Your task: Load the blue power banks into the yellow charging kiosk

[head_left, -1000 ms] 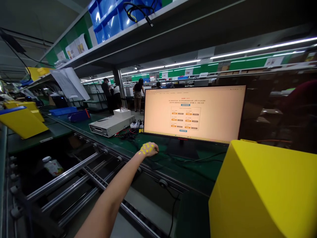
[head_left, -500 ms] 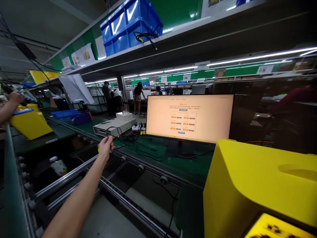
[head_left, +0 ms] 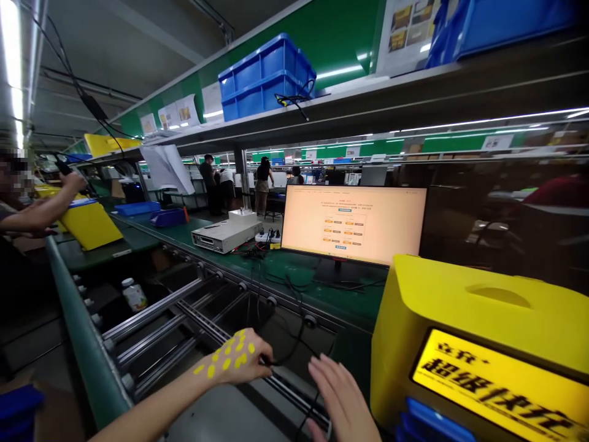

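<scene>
My left hand (head_left: 239,356), marked with yellow dots, is closed on a black cable (head_left: 294,325) that runs up across the rail gap to the green bench. My right hand (head_left: 340,399) is flat with fingers spread just right of it, near the cable, holding nothing. Behind the hands stands a lit monitor (head_left: 354,224) on the green bench (head_left: 322,291). A large yellow box (head_left: 473,325) with a printed label stands at the right, close to my right hand.
Metal conveyor rails (head_left: 184,319) run left of the hands, with a small bottle (head_left: 133,294) below them. A grey instrument (head_left: 225,233) sits left of the monitor. Blue bins (head_left: 267,77) rest on the shelf above. A co-worker's arm (head_left: 41,209) reaches over a yellow box at left.
My left hand has pulled back from the bench toward me, drawing the black cable along. My right hand has come into view. The view has tilted, showing more of the yellow box.
</scene>
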Tool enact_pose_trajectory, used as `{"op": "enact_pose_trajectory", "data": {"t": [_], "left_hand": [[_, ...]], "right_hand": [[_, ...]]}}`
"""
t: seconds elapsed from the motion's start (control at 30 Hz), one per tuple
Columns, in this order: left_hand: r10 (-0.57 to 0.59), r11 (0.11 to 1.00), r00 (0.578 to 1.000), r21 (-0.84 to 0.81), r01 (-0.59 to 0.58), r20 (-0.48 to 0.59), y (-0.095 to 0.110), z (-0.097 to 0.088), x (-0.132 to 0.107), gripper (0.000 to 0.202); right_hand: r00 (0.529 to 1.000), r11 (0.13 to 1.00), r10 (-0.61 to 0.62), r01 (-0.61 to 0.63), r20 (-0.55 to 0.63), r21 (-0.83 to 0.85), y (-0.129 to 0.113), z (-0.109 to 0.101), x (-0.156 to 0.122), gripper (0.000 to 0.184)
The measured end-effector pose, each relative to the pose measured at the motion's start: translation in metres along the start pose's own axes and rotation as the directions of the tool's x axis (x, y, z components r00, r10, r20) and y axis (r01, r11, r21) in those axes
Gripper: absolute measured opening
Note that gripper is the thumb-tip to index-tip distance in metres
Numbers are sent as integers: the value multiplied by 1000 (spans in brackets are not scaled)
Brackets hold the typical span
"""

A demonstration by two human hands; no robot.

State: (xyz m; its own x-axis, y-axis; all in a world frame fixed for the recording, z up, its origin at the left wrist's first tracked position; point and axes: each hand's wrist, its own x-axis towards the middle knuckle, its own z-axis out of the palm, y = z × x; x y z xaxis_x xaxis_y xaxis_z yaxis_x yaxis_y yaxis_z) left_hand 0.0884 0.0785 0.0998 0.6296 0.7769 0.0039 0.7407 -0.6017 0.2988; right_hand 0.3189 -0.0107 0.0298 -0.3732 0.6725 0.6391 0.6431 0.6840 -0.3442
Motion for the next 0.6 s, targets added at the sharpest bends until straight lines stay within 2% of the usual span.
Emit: {"op": "enact_pose_trajectory", "data": {"t": [0.07,0.17,0.2,0.23,0.27,0.3,0.33,0.37,0.4,0.43,0.47,0.6], "left_hand": [[29,998,999,57,-30,16,3,-5,-20,9],[44,996,999,81,-42,-23,2,-18,-35,16],[45,997,998,66,-42,-38,1,-21,-37,18],[46,998,997,46,-43,-54,-1,-21,-39,20],[50,998,997,27,-49,-63,-2,-20,-39,22],[58,998,996,10,-57,-67,-4,-18,-39,25],[67,998,996,-10,-68,-66,-6,-14,-38,28],[82,996,995,-37,-85,-57,-8,-10,-37,30],[97,992,994,-74,-100,-49,-10,-6,-36,32],[99,986,994,-128,-104,-45,-12,-4,-34,33],[83,976,995,-198,-91,-48,-14,-2,-32,33],[-79,897,991,-442,26,-104,-18,-4,-25,31]], "right_hand": [[993,999,0,-5,116,42,-7,9,19,83],[954,956,63,-142,294,256,-23,23,37,66],[941,907,110,-227,320,355,-28,27,41,58],[926,812,187,-334,328,479,-32,32,45,54],[893,649,300,-448,334,615,-35,36,50,53],[832,416,433,-525,346,742,-35,39,54,54],[746,165,554,-533,369,830,-35,41,59,56],[661,-36,639,-485,394,874,-33,43,63,57],[594,-158,696,-422,404,893,-31,42,66,54],[550,-207,734,-378,399,902,-28,41,68,51],[532,-209,756,-356,381,911,-26,40,67,47],[555,-87,778,-368,294,926,-25,34,56,37]]}}
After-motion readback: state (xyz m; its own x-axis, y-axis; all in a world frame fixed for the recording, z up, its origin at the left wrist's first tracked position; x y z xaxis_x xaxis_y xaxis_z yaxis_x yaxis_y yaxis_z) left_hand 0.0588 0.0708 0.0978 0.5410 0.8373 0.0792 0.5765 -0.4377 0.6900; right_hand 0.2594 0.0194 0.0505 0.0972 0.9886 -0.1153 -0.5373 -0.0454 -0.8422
